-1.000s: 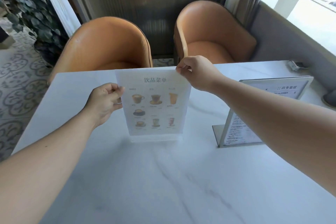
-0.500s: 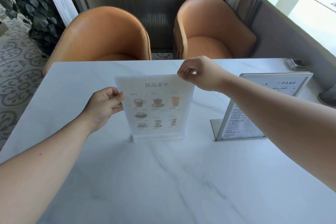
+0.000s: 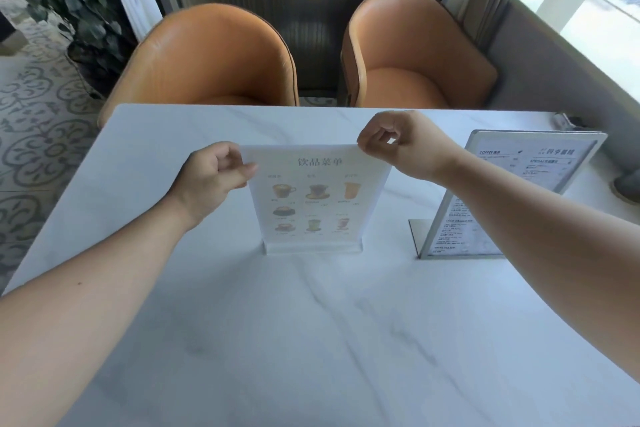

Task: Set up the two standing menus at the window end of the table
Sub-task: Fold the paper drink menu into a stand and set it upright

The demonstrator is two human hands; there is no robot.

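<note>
The worktop (image 3: 311, 340) is white marble with faint grey veins. 2 standing menus rest directly on it. The drinks menu (image 3: 317, 198) stands upright on its clear base. The framed menu (image 3: 512, 191) stands to the right of the drinks menu, apart from it and leaning back on a flat metal foot. Beyond the framed menu, at the worktop's far right corner, lies a small dark object (image 3: 568, 121), too small to identify.

Both arms extended fwd; left hand (image 3: 211, 180) & right hand (image 3: 398, 142) each closed in a thumb-finger pinch.
</note>
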